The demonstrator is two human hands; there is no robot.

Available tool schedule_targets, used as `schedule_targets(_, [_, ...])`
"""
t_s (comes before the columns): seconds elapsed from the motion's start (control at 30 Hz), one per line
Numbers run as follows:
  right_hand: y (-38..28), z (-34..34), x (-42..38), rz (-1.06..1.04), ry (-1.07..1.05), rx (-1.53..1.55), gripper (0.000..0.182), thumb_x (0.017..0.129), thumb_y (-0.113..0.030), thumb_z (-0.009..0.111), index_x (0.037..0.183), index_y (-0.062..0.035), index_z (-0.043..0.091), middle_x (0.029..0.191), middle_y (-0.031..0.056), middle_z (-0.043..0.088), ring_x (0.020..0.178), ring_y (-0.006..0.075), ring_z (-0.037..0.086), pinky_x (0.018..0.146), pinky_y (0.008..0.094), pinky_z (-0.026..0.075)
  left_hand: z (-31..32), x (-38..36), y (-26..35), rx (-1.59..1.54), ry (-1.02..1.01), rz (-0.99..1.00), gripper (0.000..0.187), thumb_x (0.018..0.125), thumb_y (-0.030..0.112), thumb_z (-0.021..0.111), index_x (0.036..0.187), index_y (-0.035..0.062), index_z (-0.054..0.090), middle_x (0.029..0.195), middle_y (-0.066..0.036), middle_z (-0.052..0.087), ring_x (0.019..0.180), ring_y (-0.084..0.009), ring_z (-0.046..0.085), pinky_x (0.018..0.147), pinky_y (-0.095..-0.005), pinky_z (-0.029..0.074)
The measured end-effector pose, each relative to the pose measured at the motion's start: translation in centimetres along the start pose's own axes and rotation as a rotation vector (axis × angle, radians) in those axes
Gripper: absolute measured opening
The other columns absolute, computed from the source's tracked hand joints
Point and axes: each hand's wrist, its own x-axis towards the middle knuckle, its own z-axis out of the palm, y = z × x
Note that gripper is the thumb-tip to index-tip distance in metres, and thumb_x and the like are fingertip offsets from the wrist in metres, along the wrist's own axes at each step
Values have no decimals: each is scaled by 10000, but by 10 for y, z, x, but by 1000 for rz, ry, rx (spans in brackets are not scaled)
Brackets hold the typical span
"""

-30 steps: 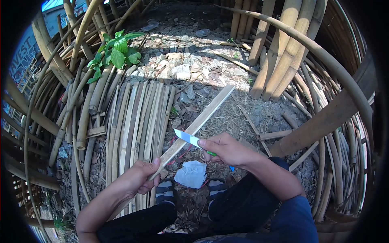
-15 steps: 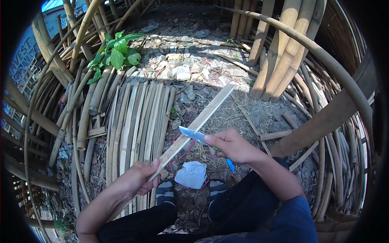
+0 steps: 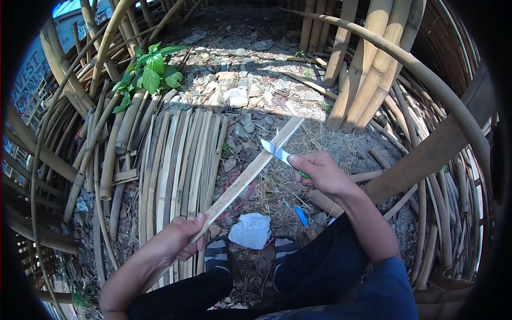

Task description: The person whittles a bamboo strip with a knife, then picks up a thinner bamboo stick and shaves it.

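Observation:
My left hand [image 3: 178,237] is closed around the near end of a split bamboo strip [image 3: 239,184], which slants up and away to the right. In my right hand [image 3: 322,173] is a knife [image 3: 278,152] with a green handle, mostly covered by my fingers. Its pale blade lies across the strip toward the far end, touching it. A thin curl of shaving rises beside the blade. Left of the strip, several cut bamboo strips [image 3: 178,165] lie side by side on the ground.
A white plastic bag [image 3: 250,230] lies between my feet, with a blue object [image 3: 301,216] to its right. Bamboo poles [image 3: 368,69] stand at the right, and a thick pole [image 3: 426,149] slants in there. A leafy plant [image 3: 152,72] grows at the upper left.
My right hand has pushed the knife along the strip, away from me and to the right, toward the far end. A shaving has appeared at the blade. My left hand is nearly unmoved.

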Motion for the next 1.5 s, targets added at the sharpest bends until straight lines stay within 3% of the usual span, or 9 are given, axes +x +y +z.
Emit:
schedule_targets(0.13, [2, -3, 1, -13, -20, -14, 440, 993, -363, 537, 688, -47, 568, 547, -28, 431, 474, 55, 338, 466, 231, 270, 0, 0, -2, 0, 9, 32, 637, 961, 589, 455, 670, 30, 550, 453, 34, 325, 362, -60, 228, 364, -244, 152])
schedule_targets(0.27, [-11, -60, 10, 85, 390, 138, 452, 1000, -416, 487, 708, -71, 501, 550, -51, 376, 442, 48, 295, 405, 227, 227, -2, -10, -6, 3, -9, -4, 638, 959, 576, 471, 669, 15, 557, 457, 35, 325, 371, -65, 245, 376, -243, 167])
schedule_targets(0.5, [-14, -52, -9, 9, 481, 350, 469, 1015, -436, 439, 713, -80, 486, 547, -59, 350, 429, 37, 265, 391, 216, 205, -2, -18, -1, 18, -19, 19, 630, 960, 544, 499, 646, 2, 561, 449, 37, 319, 369, -64, 252, 379, -239, 174])
schedule_targets(0.6, [-17, -29, -21, -274, 229, 99, 503, 1027, -442, 411, 731, -57, 542, 549, -43, 397, 454, 43, 334, 428, 214, 262, -7, -7, -1, -66, -35, -42, 642, 968, 556, 470, 650, 5, 561, 442, 37, 315, 354, -63, 254, 364, -234, 176])
schedule_targets(0.83, [4, 48, -24, -99, -302, -25, 575, 1021, -466, 415, 638, -56, 541, 540, -26, 433, 492, 61, 372, 477, 244, 318, -8, 5, -3, -44, -195, 93, 640, 998, 556, 382, 753, 1, 587, 463, 32, 329, 366, -67, 281, 368, -231, 203])
schedule_targets(0.9, [11, 55, -23, -93, -306, -53, 582, 1020, -469, 412, 627, -59, 536, 538, -24, 433, 496, 64, 378, 483, 247, 324, -5, 7, -8, -43, -260, 148, 618, 1008, 543, 363, 841, -4, 597, 499, 28, 361, 401, -64, 317, 392, -224, 228])
schedule_targets(1.0, [10, 59, -23, -92, -318, -71, 589, 1021, -471, 409, 614, -62, 529, 533, -21, 432, 503, 71, 390, 491, 256, 335, 7, 4, -11, 215, -166, 382, 473, 1030, 487, 348, 1199, 67, 485, 716, 29, 422, 607, -48, 362, 530, -214, 300])
schedule_targets(1.37, [23, 80, -27, -91, -314, -202, 590, 1006, -477, 443, 625, -46, 575, 526, 9, 477, 491, 104, 438, 495, 300, 364, 17, 11, -18, 300, -73, 433, 485, 1038, 468, 326, 1082, 42, 553, 624, 49, 359, 565, -56, 334, 527, -235, 297])
schedule_targets(1.5, [17, 75, -25, -74, -267, -188, 587, 995, -485, 466, 628, -45, 596, 516, 9, 480, 486, 106, 442, 490, 308, 365, 22, 3, -9, 536, 109, 552, 460, 1047, 411, 336, 1009, 9, 557, 635, -23, 456, 580, -120, 447, 553, -316, 382])
